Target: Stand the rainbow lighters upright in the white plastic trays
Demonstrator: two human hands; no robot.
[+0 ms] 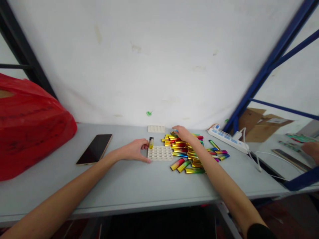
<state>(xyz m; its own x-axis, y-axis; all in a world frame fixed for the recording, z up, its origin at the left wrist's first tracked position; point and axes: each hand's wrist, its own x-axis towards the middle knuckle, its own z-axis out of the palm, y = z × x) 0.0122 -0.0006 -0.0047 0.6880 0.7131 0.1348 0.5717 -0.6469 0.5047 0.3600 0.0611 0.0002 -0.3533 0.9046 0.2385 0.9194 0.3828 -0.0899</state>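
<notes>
A white tray (160, 153) with rows of round holes lies flat on the table. One lighter (151, 143), dark at the top and yellow below, stands upright at its back left corner. My left hand (136, 151) curves around the tray's left end, thumb at the front corner and bent fingers beside the lighter. To the right spreads a heap of shiny lighters (178, 145) in gold, red, green, blue and purple. Over the back of that heap is my right hand (183, 133), its fingers bent down; a small bluish-gold piece shows under the fingertips, partly hidden.
A second white tray (156, 128) lies near the wall. At left are a dark phone or tablet (96, 149) and a red plastic bag (32, 126). A power strip (228, 139) with cables and a blue frame (261, 76) stand right. Beyond is another person's hand (311, 151).
</notes>
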